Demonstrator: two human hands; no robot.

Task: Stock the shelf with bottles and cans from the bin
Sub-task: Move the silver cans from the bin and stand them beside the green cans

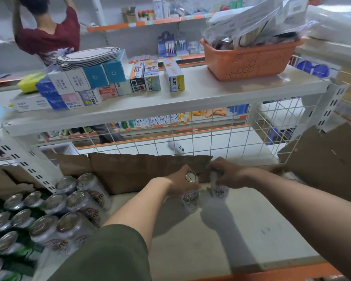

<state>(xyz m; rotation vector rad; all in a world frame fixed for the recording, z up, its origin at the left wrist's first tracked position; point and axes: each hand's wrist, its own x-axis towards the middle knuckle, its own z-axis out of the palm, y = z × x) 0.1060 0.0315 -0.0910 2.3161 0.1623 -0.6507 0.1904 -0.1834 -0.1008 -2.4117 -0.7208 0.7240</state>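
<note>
A white-and-silver drink can [190, 196] and a second can of the same white-and-silver design [219, 190] stand side by side, near but apart, towards the back of the pale grey lower shelf board [221, 240], each in one of the stocker's hands. The left hand [180, 180] wraps its fingers round the upper body of the first can, whose ring-pull top shows. The right hand [230, 175] closes over the top of the second from above. Whether either base has met the board cannot be told. The job looks well under way but not finished: a tight block of matching silver-topped cans [69, 209] fills the left end of the shelf, with green cans [22, 252] at the far left, while the board seems to have room for many more. The bin is not in view. Behind the cans a brown cardboard sheet [146, 171] leans against a white wire grid [190, 134]. Above, a white upper shelf [211, 86] carries small printed stationery boxes [85, 82] and an orange perforated plastic basket [247, 61] of packets. A person in a dark red shirt [49, 37] works in the next aisle.
</note>
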